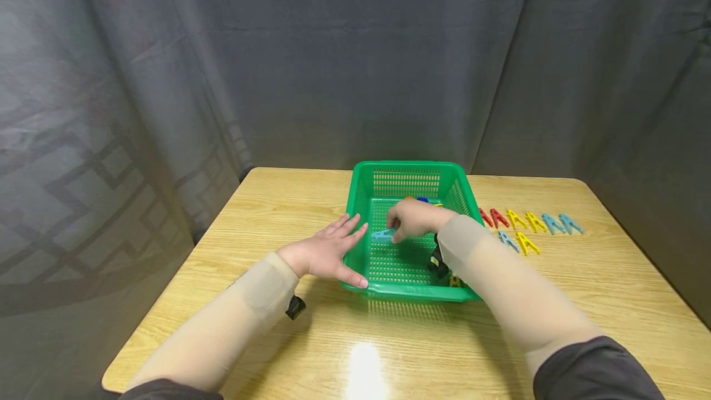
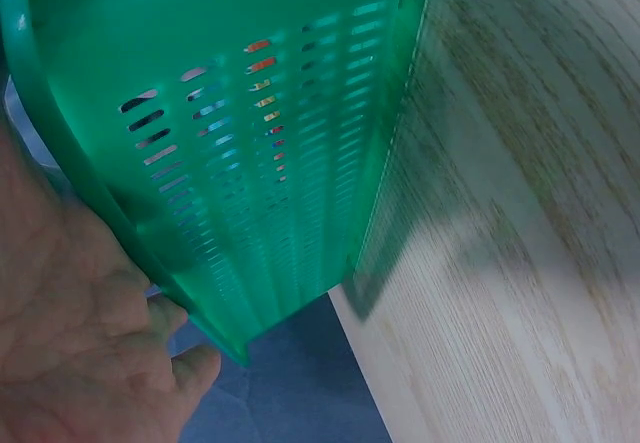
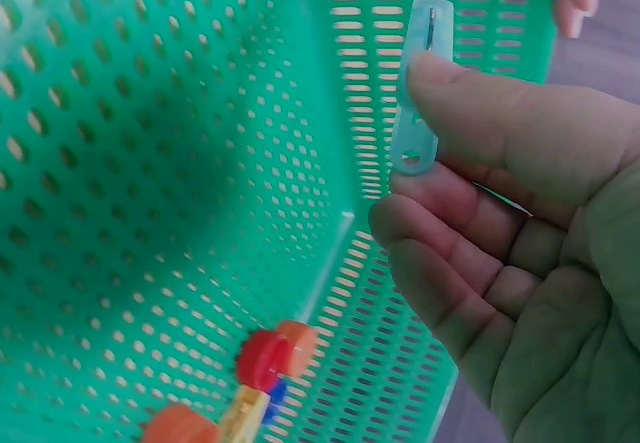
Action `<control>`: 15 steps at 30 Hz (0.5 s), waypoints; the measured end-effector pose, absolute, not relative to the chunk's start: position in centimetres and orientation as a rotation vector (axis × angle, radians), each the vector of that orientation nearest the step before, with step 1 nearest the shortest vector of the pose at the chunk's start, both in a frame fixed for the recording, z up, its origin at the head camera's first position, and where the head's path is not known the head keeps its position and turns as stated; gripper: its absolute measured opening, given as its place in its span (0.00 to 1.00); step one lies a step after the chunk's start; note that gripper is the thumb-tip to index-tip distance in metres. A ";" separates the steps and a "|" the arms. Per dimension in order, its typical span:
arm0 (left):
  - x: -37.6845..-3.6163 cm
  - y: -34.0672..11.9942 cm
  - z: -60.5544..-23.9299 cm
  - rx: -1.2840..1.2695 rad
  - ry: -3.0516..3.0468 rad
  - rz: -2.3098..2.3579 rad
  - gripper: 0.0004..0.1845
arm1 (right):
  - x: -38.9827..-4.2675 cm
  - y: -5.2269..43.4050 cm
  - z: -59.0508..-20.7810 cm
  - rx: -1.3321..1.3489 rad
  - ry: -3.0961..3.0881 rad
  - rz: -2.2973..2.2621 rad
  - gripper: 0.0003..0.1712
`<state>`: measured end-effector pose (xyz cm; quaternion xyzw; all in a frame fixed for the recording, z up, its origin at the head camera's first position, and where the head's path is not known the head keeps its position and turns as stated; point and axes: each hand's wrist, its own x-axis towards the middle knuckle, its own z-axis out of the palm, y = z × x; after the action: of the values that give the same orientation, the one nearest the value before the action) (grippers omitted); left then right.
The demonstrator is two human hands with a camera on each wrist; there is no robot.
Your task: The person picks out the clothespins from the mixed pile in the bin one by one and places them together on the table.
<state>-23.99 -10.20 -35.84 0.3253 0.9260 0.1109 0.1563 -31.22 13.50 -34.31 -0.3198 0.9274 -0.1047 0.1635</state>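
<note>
A green plastic basket [image 1: 413, 292] with slotted walls stands on the table. Inside it, my right hand [image 1: 416, 218] pinches a light blue clothespin [image 3: 418, 133] between thumb and fingers, held above the basket's floor. My left hand [image 1: 333, 249] lies with spread, straight fingers along the basket's left rim; in the left wrist view its fingertips are right at that rim. Down in the basket, the right wrist view shows a red round piece [image 3: 263, 360], orange round pieces [image 3: 180, 425], a yellow piece [image 3: 243, 415] and a bit of blue.
Right of the basket, red [image 1: 498, 218], yellow [image 1: 536, 222] and light blue clothespins [image 1: 569, 223] lie in a row on the wooden table [image 1: 583, 289]. A light blue and a yellow clothespin [image 1: 527, 243] lie in front of them. Grey curtains [image 1: 344, 66] hang behind the table.
</note>
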 end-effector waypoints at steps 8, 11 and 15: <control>-24.0 -10.2 -35.8 0.931 2.651 0.322 0.61 | -30.2 14.2 -32.2 -0.884 2.667 -0.331 0.14; -24.1 -10.2 -35.8 0.928 2.650 0.323 0.61 | -29.8 14.6 -31.5 -0.903 2.675 -0.357 0.15; -24.2 -10.1 -35.9 0.917 2.651 0.314 0.62 | -29.3 15.4 -30.9 -0.921 2.691 -0.395 0.16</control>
<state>-24.16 -10.11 -35.92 0.3206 0.9273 0.1099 0.1589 -29.34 15.38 -30.93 -0.3180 0.9286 -0.1362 0.1346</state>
